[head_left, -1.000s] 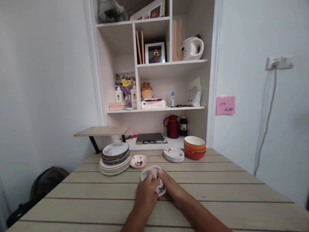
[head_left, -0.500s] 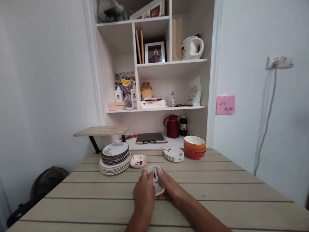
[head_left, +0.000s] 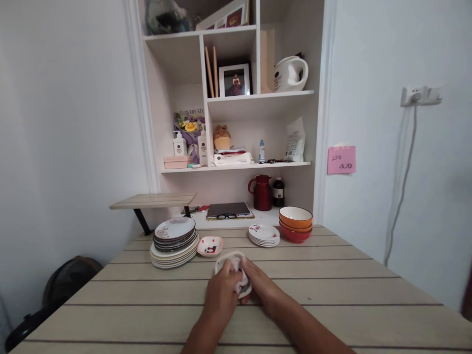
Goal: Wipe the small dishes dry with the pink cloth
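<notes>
Head view: left hand clutching cloth, shifted toward near side of bowl; right hand grips bowl, between both.

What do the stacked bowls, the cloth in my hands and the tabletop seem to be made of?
Bowls: probably glazed ceramic, given their glossy sheen. Cloth: likely soft fabric, matte and bunched in folds. Tabletop: matte wood or laminate; dark lines suggest planks, but I can't tell which.

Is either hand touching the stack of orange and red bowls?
No: the left hand presses a pale cloth into a small dish that the right hand holds, both well apart from the bowl stack farther back.
</notes>
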Available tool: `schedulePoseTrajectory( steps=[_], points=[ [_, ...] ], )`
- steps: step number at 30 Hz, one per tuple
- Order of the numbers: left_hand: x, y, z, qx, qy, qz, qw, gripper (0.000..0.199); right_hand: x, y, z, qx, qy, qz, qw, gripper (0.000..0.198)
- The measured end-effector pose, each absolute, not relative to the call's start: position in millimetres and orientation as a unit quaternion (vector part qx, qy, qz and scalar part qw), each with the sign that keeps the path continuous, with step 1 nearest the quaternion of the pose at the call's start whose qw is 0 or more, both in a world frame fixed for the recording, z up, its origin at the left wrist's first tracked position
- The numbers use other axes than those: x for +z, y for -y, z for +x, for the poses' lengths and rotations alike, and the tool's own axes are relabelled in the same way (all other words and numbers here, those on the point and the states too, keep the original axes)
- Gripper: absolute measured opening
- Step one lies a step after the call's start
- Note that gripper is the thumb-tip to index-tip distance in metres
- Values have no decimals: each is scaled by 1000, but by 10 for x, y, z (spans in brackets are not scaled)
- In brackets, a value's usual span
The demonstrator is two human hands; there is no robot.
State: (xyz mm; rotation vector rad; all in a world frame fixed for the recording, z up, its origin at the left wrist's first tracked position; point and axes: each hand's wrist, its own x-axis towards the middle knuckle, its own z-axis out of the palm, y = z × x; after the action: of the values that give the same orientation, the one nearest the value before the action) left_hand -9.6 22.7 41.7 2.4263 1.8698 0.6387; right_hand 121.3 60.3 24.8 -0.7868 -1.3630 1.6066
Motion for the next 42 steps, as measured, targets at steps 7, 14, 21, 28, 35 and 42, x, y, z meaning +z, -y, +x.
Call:
schedulePoseTrajectory(
  steps=[7,14,21,28,35,42],
  points=[
    [558,-134,-29,164,-626,761,-47,30,291,-566,1211,641,544,-319,437,54],
    [535,-150,-43,196,-698,682,-98,38,308,-552,1217,625,565,-313,439,53],
    [453,-172,-97,198,-598,774,-61,29,316,-570,1212,627,558,-324,437,54],
    [332,-263,-129,280,-554,784,-2,31,275,-586,1217,627,561,-320,436,54],
    [481,-190,-15,212,-654,725,-38,37,361,-524,1224,618,573,-317,436,50],
    [455,-174,-10,208,-650,730,-31,37,376,-506,1224,629,558,-330,430,50]
  ],
)
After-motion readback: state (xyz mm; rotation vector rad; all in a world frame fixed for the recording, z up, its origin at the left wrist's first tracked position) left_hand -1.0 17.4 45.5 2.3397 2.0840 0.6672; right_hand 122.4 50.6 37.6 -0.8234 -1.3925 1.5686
